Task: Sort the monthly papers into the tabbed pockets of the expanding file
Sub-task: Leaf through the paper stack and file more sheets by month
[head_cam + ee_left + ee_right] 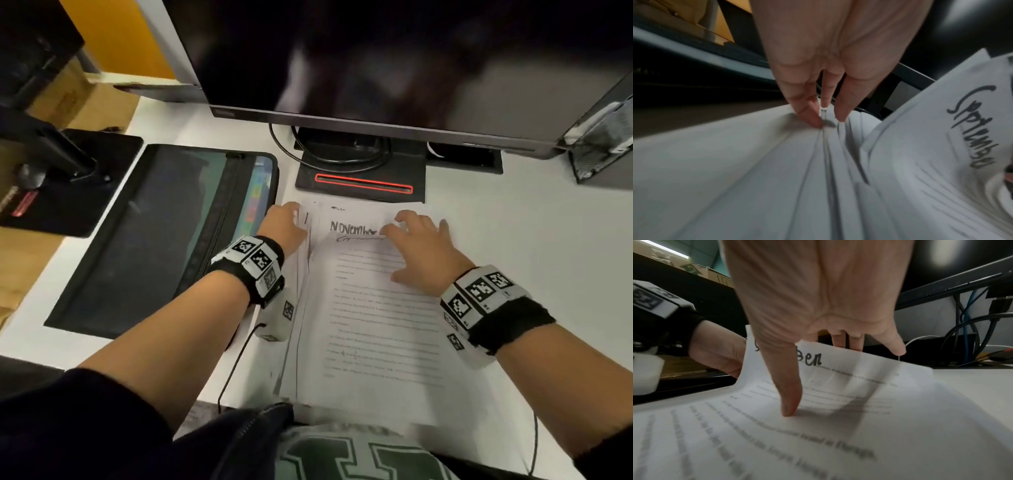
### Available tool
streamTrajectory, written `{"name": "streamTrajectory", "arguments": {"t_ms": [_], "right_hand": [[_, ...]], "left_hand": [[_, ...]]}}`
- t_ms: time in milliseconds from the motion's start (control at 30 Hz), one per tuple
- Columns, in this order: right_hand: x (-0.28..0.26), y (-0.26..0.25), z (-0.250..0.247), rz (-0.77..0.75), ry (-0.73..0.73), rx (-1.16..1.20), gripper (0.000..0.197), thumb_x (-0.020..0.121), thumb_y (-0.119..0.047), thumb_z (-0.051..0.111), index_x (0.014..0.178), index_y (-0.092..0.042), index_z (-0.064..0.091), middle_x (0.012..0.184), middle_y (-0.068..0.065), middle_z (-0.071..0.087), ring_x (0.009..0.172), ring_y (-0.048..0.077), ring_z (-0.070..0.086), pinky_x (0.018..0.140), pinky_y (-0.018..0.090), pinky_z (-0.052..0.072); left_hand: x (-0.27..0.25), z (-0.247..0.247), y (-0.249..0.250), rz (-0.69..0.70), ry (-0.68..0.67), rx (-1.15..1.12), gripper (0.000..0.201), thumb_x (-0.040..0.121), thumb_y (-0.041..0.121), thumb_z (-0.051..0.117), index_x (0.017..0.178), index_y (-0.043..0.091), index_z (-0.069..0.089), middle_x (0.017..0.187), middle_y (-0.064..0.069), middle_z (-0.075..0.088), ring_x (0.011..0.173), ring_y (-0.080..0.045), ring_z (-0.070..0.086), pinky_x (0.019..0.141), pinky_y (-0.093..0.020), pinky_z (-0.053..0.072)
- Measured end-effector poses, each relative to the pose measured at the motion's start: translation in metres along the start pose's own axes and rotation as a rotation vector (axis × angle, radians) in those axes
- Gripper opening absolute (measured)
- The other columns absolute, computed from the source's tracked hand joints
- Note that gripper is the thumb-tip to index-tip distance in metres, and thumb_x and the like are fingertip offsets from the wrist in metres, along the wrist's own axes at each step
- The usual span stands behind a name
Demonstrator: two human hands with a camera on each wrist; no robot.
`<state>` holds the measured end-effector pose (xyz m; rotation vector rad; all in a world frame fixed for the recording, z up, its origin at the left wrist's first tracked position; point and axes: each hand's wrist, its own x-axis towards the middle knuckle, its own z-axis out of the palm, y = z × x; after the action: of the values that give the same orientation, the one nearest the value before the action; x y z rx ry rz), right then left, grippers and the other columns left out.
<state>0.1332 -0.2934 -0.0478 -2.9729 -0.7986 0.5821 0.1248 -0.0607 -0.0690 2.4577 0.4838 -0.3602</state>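
**Top sheet lifting off stack; file lies left**

While the stack [370, 329] lies lengthwise away from the person, the right hand [423, 248] pinches the top sheet [838, 378], thumb over, fingers under its far edge. Left hand [286, 224], fingers straight, presses the stack's left edge. "November" shows beneath. File [164, 236], probably unzipped, sits just left, nearer the left hand. Monitor [394, 61] stands beyond.

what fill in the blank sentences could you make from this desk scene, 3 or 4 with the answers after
1. The month handwritten on the sheet exposed under the lifted top sheet in the head view is ____.
2. The month handwritten on the sheet in the left wrist view is ____.
3. The expanding file lies on the ____ side of the paper stack.
4. The hand peeling up the top sheet's far edge is the ____ hand; the left hand steadies the stack's edge.

Missing words: November; September; left; right
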Motion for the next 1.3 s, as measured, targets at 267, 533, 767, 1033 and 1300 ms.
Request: {"name": "streamTrajectory", "arguments": {"t_ms": [267, 533, 767, 1033, 1300], "right_hand": [[0.014, 0.0, -0.006, -0.066, -0.002, 0.227, 0.058, 0.088, -0.026, 0.061, 0.14, -0.011, 0.037, 0.152, 0.005, 0.026, 0.138, 0.024, 0.027, 0.115, 0.033, 0.021], [0.015, -0.01, 0.004, -0.144, 0.018, 0.152, 0.056, 0.085, -0.016, 0.062, 0.136, -0.021, 0.04, 0.127, 0.005, 0.042, 0.118, 0.024, 0.038, 0.105, 0.041, 0.032], [0.018, -0.004, 0.001, -0.16, 0.076, 0.104, 0.032, 0.09, -0.018, 0.057, 0.121, -0.012, 0.06, 0.153, 0.007, 0.022, 0.141, 0.025, 0.018, 0.117, 0.043, 0.015], [0.011, -0.011, -0.006, -0.272, 0.094, 0.138, 0.034, 0.089, -0.009, 0.054, 0.123, -0.01, 0.059, 0.125, 0.005, 0.052, 0.114, 0.024, 0.048, 0.097, 0.025, 0.033], [0.0, -0.019, -0.013, -0.138, 0.072, 0.374, 0.049, 0.088, -0.019, 0.06, 0.13, -0.025, 0.036, 0.128, -0.002, 0.046, 0.109, 0.017, 0.054, 0.085, 0.022, 0.041]], "left_hand": [[0.007, 0.004, -0.005, 0.044, 0.101, -0.182, 0.037, 0.084, 0.009, 0.064, 0.119, 0.012, 0.054, 0.108, -0.007, 0.053, 0.086, -0.016, 0.05, 0.069, -0.02, 0.037], [0.01, 0.006, -0.01, 0.027, 0.113, -0.331, 0.025, 0.085, 0.007, 0.059, 0.071, 0.024, 0.047, 0.067, 0.004, 0.051, 0.068, -0.022, 0.054, 0.068, -0.032, 0.047], [0.001, 0.004, -0.009, 0.188, 0.1, -0.32, 0.025, 0.084, -0.007, 0.057, 0.099, 0.007, 0.071, 0.087, 0.002, 0.063, 0.075, -0.011, 0.055, 0.075, -0.017, 0.044], [0.005, 0.002, -0.014, 0.167, 0.082, -0.235, 0.022, 0.082, -0.006, 0.058, 0.092, 0.005, 0.074, 0.093, -0.004, 0.068, 0.082, -0.015, 0.058, 0.079, -0.02, 0.045], [0.003, -0.002, -0.014, 0.199, 0.105, -0.246, 0.018, 0.082, -0.002, 0.061, 0.091, 0.01, 0.072, 0.082, 0.0, 0.062, 0.076, -0.015, 0.055, 0.072, -0.02, 0.043]]}}
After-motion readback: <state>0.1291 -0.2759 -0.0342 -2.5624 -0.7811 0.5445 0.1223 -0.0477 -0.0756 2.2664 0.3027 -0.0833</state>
